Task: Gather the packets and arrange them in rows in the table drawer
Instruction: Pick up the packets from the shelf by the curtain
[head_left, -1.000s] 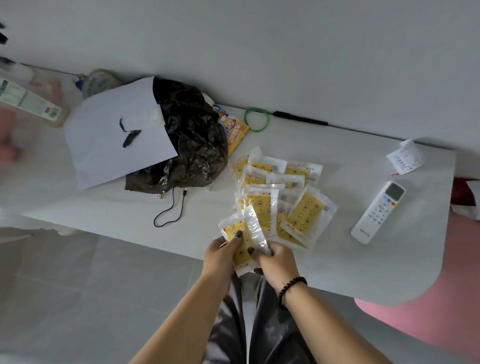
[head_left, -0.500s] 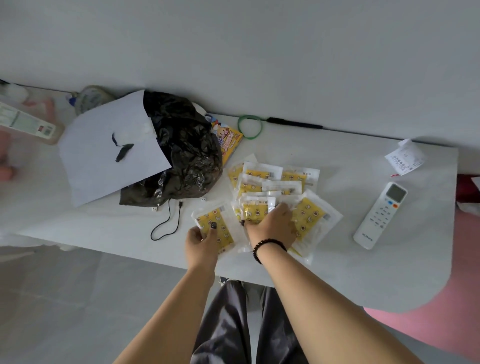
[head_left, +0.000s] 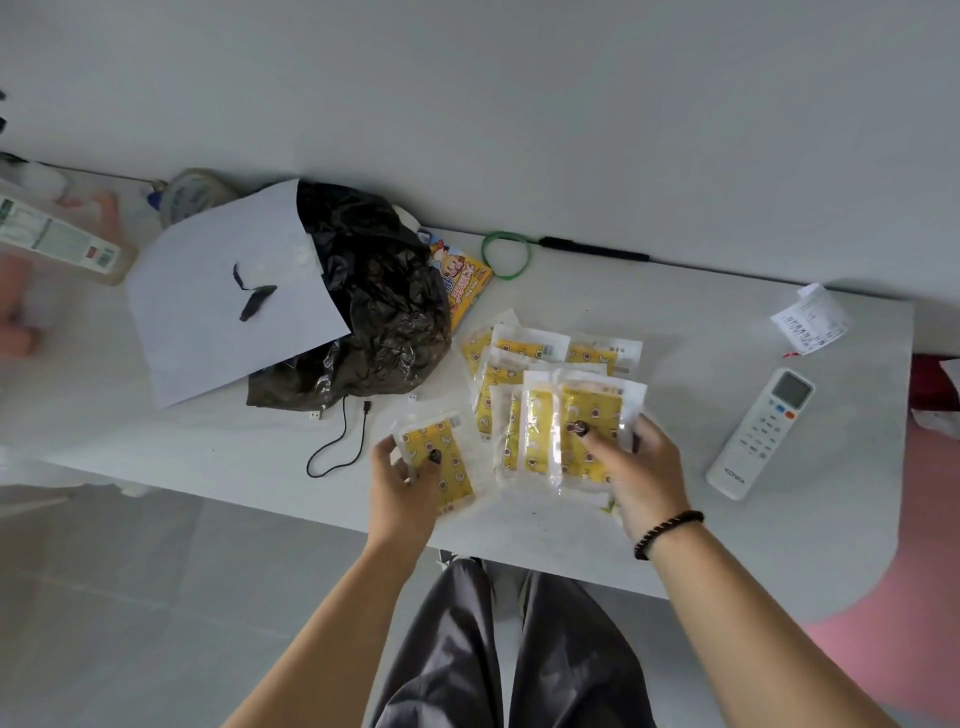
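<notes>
One yellow packet (head_left: 437, 457) is gripped by the left hand (head_left: 402, 488) at the near table (head_left: 519, 535) edge: thumb on top mid-packet, fingers curled at its left edge and under it. A fanned bunch of packets (head_left: 576, 431) is pinched by the right hand (head_left: 636, 470), thumb pressed on the top packet's face, fingertips visible at the bunch's right edge, remaining fingers hidden beneath. The bunch is seen just right of the single packet, apart from it. More packets (head_left: 524, 351) are overlapped flat on the table just beyond the bunch. A black bag (head_left: 374, 306) with a white sheet (head_left: 234, 291) over it is seen to the left, a cable (head_left: 340, 441) trailing from it. A remote (head_left: 761, 434) is seen to the right, well apart from the packets; a receipt (head_left: 810, 322) lies beyond it. No drawer is seen in view.
</notes>
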